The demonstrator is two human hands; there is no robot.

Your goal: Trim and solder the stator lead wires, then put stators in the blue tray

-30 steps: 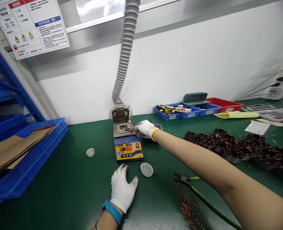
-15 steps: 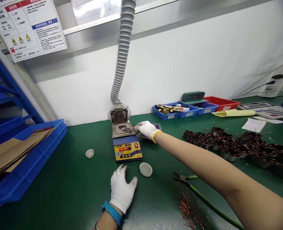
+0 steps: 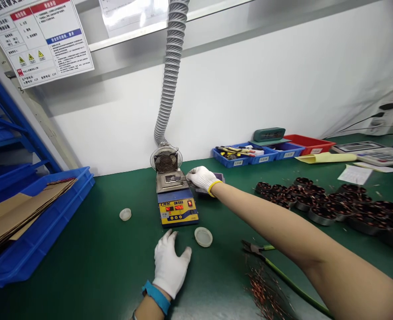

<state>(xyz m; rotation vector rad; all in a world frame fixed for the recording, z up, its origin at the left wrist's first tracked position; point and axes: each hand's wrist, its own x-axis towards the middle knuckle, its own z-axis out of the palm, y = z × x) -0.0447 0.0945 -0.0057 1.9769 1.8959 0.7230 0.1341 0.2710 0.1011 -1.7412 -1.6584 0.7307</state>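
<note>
At the left edge of the green bench (image 3: 83, 266) a blue bin (image 3: 46, 213) holds cardboard sheets (image 3: 19, 209), unchanged from a second ago. A small white cap (image 3: 125, 214) lies between it and the solder pot (image 3: 175, 198), which stands toward the back edge under the grey duct (image 3: 170, 80). The left hand (image 3: 169, 262) stays flat on the bench, fingers spread and holding nothing, just before the pot and beside a second white lid (image 3: 203, 236). The right hand (image 3: 201, 178) is closed on a thin metal tool (image 3: 178, 179) whose tip rests in the pot's well; against the earlier frames it has barely shifted, so the dipping goes on. Wound stators (image 3: 323, 202) crowd the right side.
</note>
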